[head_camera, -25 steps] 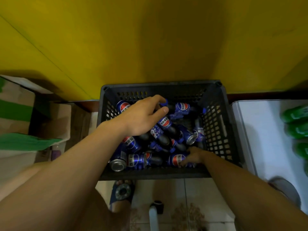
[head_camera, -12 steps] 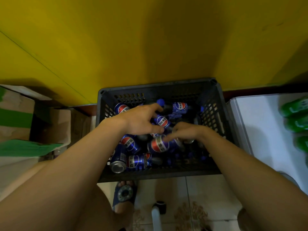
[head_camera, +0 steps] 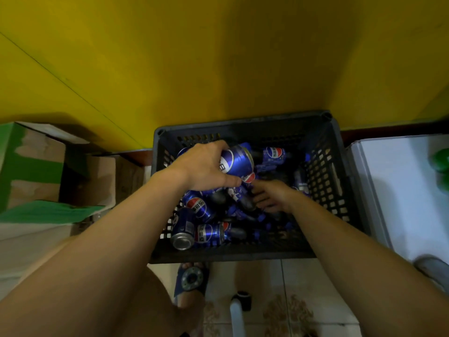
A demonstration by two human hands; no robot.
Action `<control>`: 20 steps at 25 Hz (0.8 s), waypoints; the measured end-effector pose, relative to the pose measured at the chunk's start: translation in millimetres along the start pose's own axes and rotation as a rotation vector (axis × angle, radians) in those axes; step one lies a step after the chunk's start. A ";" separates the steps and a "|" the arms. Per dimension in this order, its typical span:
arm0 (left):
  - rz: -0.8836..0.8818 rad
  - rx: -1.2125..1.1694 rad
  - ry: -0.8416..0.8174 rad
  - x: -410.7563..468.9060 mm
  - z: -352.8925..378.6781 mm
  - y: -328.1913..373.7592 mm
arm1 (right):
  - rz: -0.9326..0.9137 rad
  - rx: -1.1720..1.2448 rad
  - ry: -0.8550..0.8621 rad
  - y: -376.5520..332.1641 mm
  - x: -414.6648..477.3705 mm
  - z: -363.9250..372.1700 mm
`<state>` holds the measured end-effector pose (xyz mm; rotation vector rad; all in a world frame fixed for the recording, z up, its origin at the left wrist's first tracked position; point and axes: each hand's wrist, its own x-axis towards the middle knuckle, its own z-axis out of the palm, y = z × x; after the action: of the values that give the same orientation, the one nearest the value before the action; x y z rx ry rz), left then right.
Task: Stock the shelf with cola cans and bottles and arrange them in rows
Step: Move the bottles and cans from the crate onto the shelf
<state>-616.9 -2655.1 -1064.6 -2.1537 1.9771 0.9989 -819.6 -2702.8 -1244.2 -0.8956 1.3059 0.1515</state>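
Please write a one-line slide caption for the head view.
Left hand grips a cola can in the black crate; right hand reaches among bottles.

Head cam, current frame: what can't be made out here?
All in the head view:
the right hand: whether its fingers grip a bottle, lost in the dark, blurred pile.
the can held by the left hand: the hand covers part of its label.
the crate: item count, since arms and pile hide the bottom.
the green bottles: cut off by the right edge.
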 end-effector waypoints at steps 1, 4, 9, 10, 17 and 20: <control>-0.009 -0.024 0.016 0.9 -2.7 -1.9 | 0.052 -0.143 0.101 16.4 10.9 3.1; -0.034 -0.062 0.065 2.4 -10.1 -2.1 | 0.158 -0.154 0.092 35.8 19.3 22.8; -0.026 -0.086 0.093 3.7 -14.3 2.3 | 0.182 0.064 0.138 36.8 27.8 56.6; -0.020 -0.089 0.090 3.4 -14.5 0.1 | 0.168 0.006 0.152 38.5 27.8 56.9; -0.062 -0.030 0.106 2.2 -23.8 -17.3 | 0.004 -0.049 0.061 6.5 0.4 39.8; -0.073 -0.050 0.225 -0.6 -36.5 -4.0 | -0.173 -0.208 0.161 -20.6 -33.6 22.3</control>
<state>-598.0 -2670.3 -1036.9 -2.4436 1.9637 0.8373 -801.0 -2689.5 -1205.1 -1.2146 1.3710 0.0812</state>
